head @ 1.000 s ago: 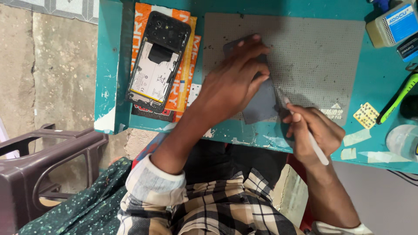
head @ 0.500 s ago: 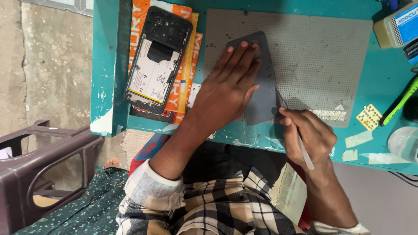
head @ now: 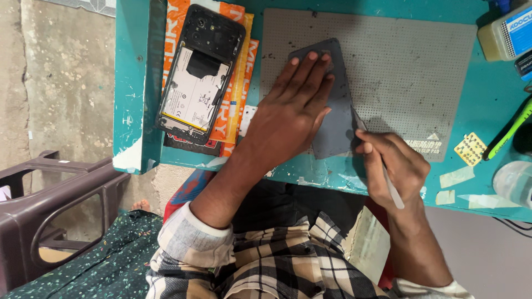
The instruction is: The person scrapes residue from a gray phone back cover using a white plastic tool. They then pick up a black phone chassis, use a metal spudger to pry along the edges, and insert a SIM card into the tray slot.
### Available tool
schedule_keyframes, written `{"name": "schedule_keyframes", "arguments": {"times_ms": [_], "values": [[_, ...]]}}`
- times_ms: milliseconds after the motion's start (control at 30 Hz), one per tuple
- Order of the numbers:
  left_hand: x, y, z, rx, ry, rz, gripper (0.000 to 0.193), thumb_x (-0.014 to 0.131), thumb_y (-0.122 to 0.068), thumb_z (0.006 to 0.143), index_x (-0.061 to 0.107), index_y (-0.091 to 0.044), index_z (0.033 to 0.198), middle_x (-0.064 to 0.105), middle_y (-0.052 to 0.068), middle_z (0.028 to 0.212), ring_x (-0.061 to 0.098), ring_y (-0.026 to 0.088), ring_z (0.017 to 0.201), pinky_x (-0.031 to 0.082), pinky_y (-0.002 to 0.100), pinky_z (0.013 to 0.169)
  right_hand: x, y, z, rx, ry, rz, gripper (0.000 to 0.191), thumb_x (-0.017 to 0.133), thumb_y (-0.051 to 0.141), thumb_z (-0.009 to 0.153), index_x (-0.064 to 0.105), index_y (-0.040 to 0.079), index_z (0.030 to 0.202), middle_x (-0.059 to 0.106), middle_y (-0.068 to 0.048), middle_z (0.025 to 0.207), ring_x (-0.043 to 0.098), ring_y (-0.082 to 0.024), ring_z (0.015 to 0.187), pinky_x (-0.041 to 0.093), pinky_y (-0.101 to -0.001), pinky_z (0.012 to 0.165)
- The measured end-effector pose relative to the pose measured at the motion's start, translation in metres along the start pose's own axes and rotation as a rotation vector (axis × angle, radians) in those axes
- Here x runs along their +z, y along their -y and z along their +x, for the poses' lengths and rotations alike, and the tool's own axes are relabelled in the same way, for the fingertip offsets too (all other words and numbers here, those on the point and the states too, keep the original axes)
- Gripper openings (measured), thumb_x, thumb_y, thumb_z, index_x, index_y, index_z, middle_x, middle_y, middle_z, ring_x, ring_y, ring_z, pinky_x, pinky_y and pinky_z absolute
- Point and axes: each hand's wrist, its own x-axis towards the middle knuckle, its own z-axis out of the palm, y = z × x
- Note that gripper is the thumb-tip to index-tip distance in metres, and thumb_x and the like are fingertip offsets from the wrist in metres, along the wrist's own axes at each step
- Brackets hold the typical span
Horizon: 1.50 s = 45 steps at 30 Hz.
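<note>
My left hand (head: 291,111) lies flat with spread fingers on a dark grey phone back cover (head: 336,133), pressing it onto the grey dotted work mat (head: 410,72). My right hand (head: 394,166) grips a thin white pry tool (head: 390,185) like a pen; its tip touches the right edge of the cover. An opened phone (head: 199,75), its black frame and white battery showing, rests on an orange packet (head: 237,94) at the left of the teal table (head: 133,83).
A white and blue bottle (head: 507,36) stands at the top right. A green-handled tool (head: 507,133), a small yellow dotted card (head: 470,148) and a clear round container (head: 514,182) lie at the right. A dark plastic stool (head: 50,210) stands at the lower left.
My left fingers have flattened and spread over the cover. The right hand with the tool has shifted slightly along the cover's right edge. The camera view has shifted a little.
</note>
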Motion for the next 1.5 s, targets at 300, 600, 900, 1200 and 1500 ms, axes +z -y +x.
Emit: {"name": "schedule_keyframes", "arguments": {"times_ms": [300,600,900,1200,1500], "values": [[-0.001,0.0,-0.002,0.004,-0.008,-0.008,0.048,0.071,-0.021,0.101,0.063,0.01,0.137,0.047,0.025,0.157,0.04,0.036,0.151,0.028,0.049,0.129,-0.002,0.001,-0.009,0.155,-0.065,0.19,0.016,0.059,0.0,0.109,0.072,-0.008,0.116,0.07,-0.014,0.087,0.062,-0.011,0.056,0.047,-0.0218,0.051],[0.001,0.002,-0.003,0.001,-0.01,-0.007,0.047,0.07,-0.022,0.103,0.063,0.01,0.137,0.046,0.025,0.157,0.039,0.035,0.152,0.027,0.049,0.13,-0.002,0.0,-0.005,0.145,-0.008,0.094,0.015,0.063,0.0,0.104,0.074,-0.006,0.113,0.072,-0.013,0.084,0.061,-0.012,0.058,0.046,-0.0239,0.051],[-0.006,0.0,-0.004,-0.009,-0.039,-0.005,0.046,0.071,-0.022,0.1,0.065,0.008,0.135,0.048,0.024,0.156,0.04,0.035,0.151,0.028,0.048,0.129,0.004,0.013,0.01,0.111,0.006,0.042,0.017,0.064,-0.002,0.105,0.073,-0.006,0.119,0.072,-0.013,0.09,0.067,-0.015,0.073,0.051,-0.0265,0.065],[-0.01,0.003,-0.004,0.0,-0.063,-0.011,0.049,0.073,-0.023,0.099,0.063,0.008,0.136,0.049,0.023,0.155,0.042,0.035,0.15,0.029,0.047,0.129,0.007,0.02,0.014,0.045,0.001,-0.014,0.017,0.064,-0.006,0.102,0.072,-0.007,0.117,0.071,-0.015,0.088,0.069,-0.018,0.073,0.053,-0.0279,0.065],[-0.008,0.007,-0.01,-0.005,-0.07,-0.023,0.051,0.074,-0.023,0.098,0.062,0.009,0.136,0.051,0.023,0.154,0.043,0.035,0.149,0.03,0.048,0.129,0.015,0.028,0.019,0.004,0.027,-0.082,0.02,0.064,-0.01,0.098,0.071,-0.008,0.117,0.07,-0.016,0.087,0.069,-0.02,0.072,0.054,-0.0291,0.064]]}}
